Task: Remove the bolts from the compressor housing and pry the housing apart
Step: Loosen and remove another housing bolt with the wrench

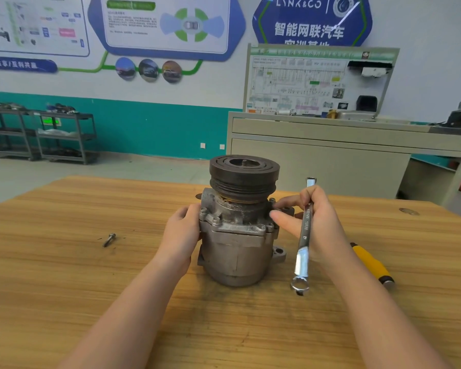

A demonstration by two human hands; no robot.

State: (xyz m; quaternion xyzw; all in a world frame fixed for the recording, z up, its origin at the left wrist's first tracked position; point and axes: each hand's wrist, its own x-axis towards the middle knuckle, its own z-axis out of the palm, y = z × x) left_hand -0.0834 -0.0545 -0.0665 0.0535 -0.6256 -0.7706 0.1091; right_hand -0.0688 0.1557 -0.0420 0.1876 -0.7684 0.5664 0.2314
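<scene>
A light wooden table with streaky grain fills the lower frame, teal-banded wall behind. At centre stands the grey cast-metal compressor housing, upright. The left hand presses its side, fingers together; the right hand holds a shiny steel wrench, thumb and forefinger pinching a bolt. A loose dark bolt lies at left

The right hand hides the middle of the wrench, the front of the yellow-handled tool at 3 o'clock and the compressor's right-side bolts, and both arms run off the bottom edge.
</scene>
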